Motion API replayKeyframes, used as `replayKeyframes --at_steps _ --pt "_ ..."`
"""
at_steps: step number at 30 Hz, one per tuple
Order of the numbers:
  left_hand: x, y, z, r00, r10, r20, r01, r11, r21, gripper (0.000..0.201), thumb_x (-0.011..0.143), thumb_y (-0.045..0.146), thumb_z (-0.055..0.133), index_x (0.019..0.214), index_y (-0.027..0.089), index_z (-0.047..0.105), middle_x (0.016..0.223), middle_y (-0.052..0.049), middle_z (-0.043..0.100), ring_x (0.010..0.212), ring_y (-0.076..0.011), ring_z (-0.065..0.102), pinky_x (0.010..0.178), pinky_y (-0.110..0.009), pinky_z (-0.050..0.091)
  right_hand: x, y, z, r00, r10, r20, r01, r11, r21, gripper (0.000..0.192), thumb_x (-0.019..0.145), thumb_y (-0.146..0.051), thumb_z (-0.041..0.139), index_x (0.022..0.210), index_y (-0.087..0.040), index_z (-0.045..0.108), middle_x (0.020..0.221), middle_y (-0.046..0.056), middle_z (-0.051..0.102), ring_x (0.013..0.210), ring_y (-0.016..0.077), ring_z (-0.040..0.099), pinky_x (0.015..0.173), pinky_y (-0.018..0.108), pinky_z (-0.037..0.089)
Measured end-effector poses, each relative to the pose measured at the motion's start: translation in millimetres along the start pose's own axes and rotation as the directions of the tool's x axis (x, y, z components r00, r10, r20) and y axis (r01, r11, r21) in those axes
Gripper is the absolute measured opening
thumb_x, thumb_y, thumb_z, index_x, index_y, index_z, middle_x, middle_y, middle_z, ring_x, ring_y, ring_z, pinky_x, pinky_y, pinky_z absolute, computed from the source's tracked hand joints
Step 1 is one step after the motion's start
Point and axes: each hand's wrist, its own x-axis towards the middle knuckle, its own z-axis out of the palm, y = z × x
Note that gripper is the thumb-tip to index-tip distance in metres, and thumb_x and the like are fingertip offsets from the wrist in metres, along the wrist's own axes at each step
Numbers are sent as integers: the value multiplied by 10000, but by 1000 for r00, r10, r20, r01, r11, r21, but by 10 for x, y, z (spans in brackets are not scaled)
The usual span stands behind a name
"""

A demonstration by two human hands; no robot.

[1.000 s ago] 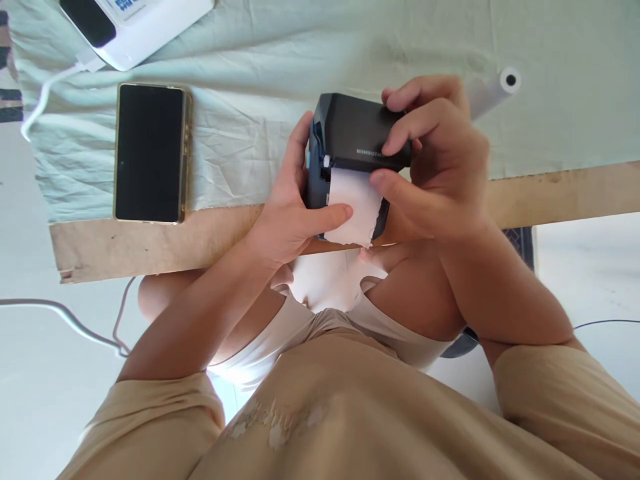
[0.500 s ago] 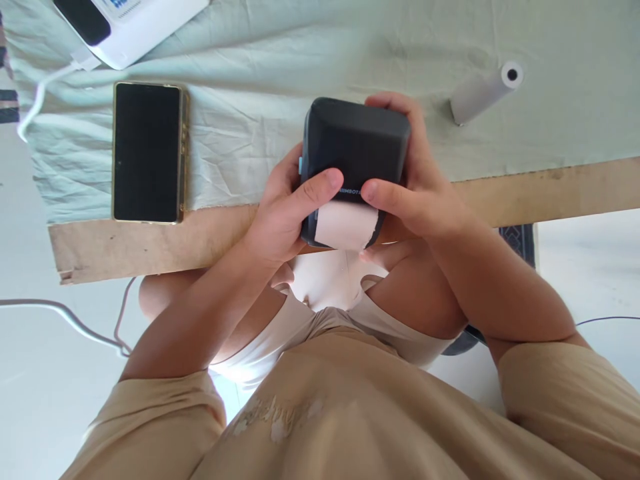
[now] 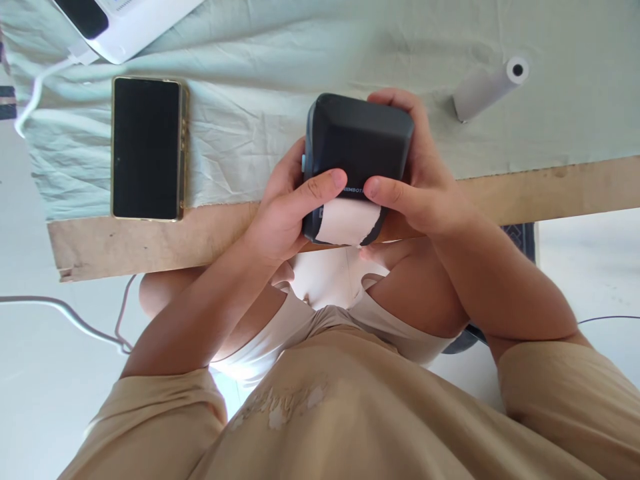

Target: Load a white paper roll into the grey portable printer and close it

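Between my hands, above the table's front edge, is a black label printer (image 3: 361,143) with small white lettering. A torn-edged strip of pale paper (image 3: 349,222) sticks out of its near end. My left hand (image 3: 295,207) grips the left side, thumb lying on top near the lettering. On the right side my right hand (image 3: 417,167) holds it, with the thumb on top and fingers wrapped around the far corner. A light blue tab shows at the printer's left side. Most of my fingers are hidden beneath it.
A phone (image 3: 147,148) in a clear case lies on the green cloth (image 3: 240,120) at the left. Beyond it stands a white device (image 3: 145,30) with a white cable (image 3: 40,87). At the right a white paper roll (image 3: 487,90) stands upright. The bare wooden edge (image 3: 150,243) runs along the front.
The printer has shifted very slightly to the right in my hands' grip. Both hands keep the same hold, and the view has moved a little.
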Motion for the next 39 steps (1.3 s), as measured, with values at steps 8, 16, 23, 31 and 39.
replayKeyframes --at_steps 8,16,23,31,39 --pt "9 -10 -27 1000 -5 16 5 1000 14 174 890 306 677 1011 193 624 823 -2 611 626 -111 632 560 -233 441 1 -8 8 1000 26 -7 -26 999 -22 846 710 -660 832 1348 -377 355 1364 63 607 1188 281 648 901 447 596" --pt "35 41 -68 999 -34 26 33 999 26 173 868 324 731 922 194 630 741 11 574 601 -99 590 550 -224 442 -19 21 15 1000 9 -26 -10 998 -55 864 732 -714 800 1393 -377 357 1414 62 604 1242 282 634 911 438 593" --pt "19 84 -79 991 -137 -2 136 983 121 258 897 419 714 1028 211 636 854 -28 669 990 -283 769 669 -301 538 -56 -3 22 997 -63 -49 52 976 -211 808 797 -768 707 1426 -370 393 1361 59 615 1194 272 643 941 440 606" --pt "66 -32 12 995 -100 -20 95 981 -167 393 1009 535 542 943 183 705 887 -73 762 1237 -306 709 970 -373 614 -81 -153 8 938 -328 -113 167 714 -680 485 943 -612 578 1341 -336 551 1318 74 616 1251 288 603 896 423 626" --pt "85 -150 -96 998 16 -68 -28 982 -184 342 1057 386 531 855 194 730 746 -18 710 928 -185 749 851 -256 592 -45 -92 -43 860 -510 -6 340 582 -739 484 944 -627 545 1319 -322 562 1293 86 602 1258 312 596 1023 555 592"
